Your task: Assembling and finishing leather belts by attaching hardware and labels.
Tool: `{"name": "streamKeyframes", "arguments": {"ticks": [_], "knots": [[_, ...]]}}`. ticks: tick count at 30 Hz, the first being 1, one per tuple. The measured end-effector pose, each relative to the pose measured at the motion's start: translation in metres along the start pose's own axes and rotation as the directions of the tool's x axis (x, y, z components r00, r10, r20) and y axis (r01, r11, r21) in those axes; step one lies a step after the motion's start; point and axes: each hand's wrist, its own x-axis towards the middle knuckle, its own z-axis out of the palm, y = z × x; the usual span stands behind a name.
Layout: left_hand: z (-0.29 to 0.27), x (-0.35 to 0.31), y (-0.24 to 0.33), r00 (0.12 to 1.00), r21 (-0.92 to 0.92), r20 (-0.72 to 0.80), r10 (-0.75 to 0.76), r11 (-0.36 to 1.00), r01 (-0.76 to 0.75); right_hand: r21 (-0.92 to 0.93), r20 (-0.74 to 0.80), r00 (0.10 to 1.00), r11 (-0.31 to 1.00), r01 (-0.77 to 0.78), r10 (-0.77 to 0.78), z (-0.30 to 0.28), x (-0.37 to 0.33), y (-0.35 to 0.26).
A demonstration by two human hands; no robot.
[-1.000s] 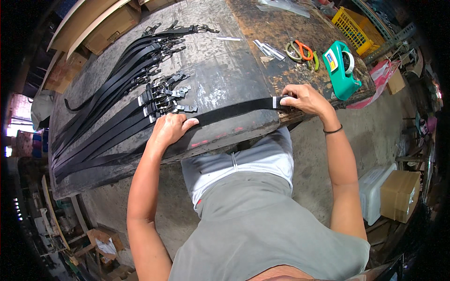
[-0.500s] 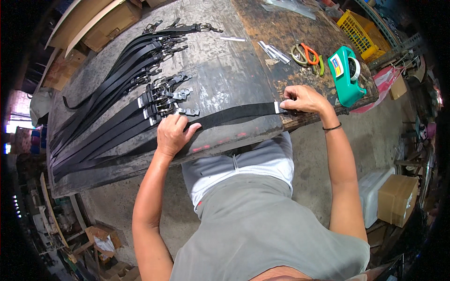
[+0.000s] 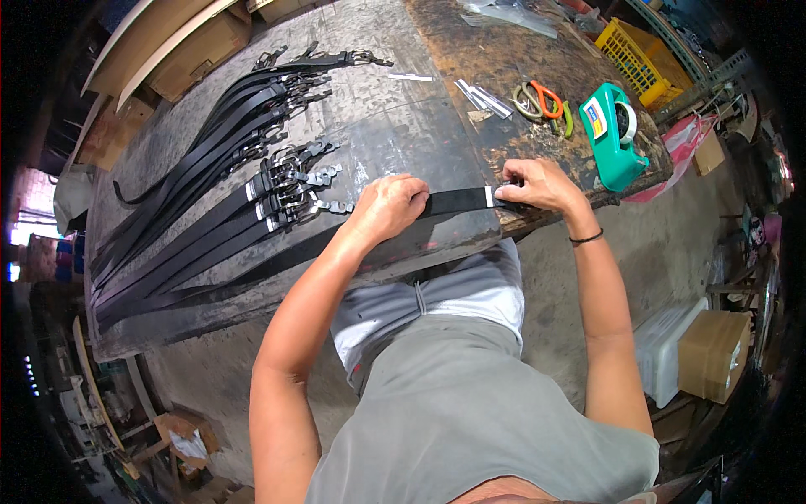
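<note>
A black belt point(image 3: 457, 202) runs along the near edge of the table, with a white band point(image 3: 490, 196) wrapped round it close to its right end. Right beside that band, my right hand point(image 3: 541, 185) pinches the end of the belt; whatever sits under its fingers is hidden. My left hand point(image 3: 390, 206) is closed over the same belt further left, knuckles up. To its left lies a bundle of black belts point(image 3: 222, 197) with metal buckles point(image 3: 294, 181), a few carrying white bands. A second group of buckled belts point(image 3: 243, 105) lies behind them.
Thin white strips point(image 3: 485, 99), cutters with orange handles point(image 3: 547, 101) and a green tape dispenser point(image 3: 615, 137) lie on the wooden part of the table. Another strip point(image 3: 410, 77) lies further left. A yellow crate point(image 3: 634, 60) stands beyond; cardboard boxes point(image 3: 201, 55) line the far left.
My left hand has moved right along the belt, away from the buckles and toward my right hand. My right hand stays at the belt's end, nearly unmoved.
</note>
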Motion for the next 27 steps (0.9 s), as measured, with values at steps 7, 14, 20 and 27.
{"name": "streamKeyframes", "arguments": {"ticks": [7,14,20,27], "knots": [[0.0,0.012,0.002,0.995,0.168,0.057,0.081,0.982,-0.089,-0.011,-0.002,1.0,1.0,0.002,-0.003,0.0,-0.002,0.002],[-0.009,0.003,-0.004,0.951,0.19,-0.292,0.099,0.981,-0.044,0.007,0.012,1.0,1.0,-0.02,0.019,-0.001,-0.006,-0.002],[-0.028,-0.031,0.025,0.982,0.126,-0.122,0.143,0.984,-0.128,0.011,-0.01,1.0,1.0,0.009,-0.009,0.002,-0.004,0.001],[0.002,-0.004,0.003,0.975,0.151,-0.156,0.157,0.979,-0.134,-0.018,-0.038,0.999,1.0,0.013,-0.014,0.001,-0.008,-0.003]]}}
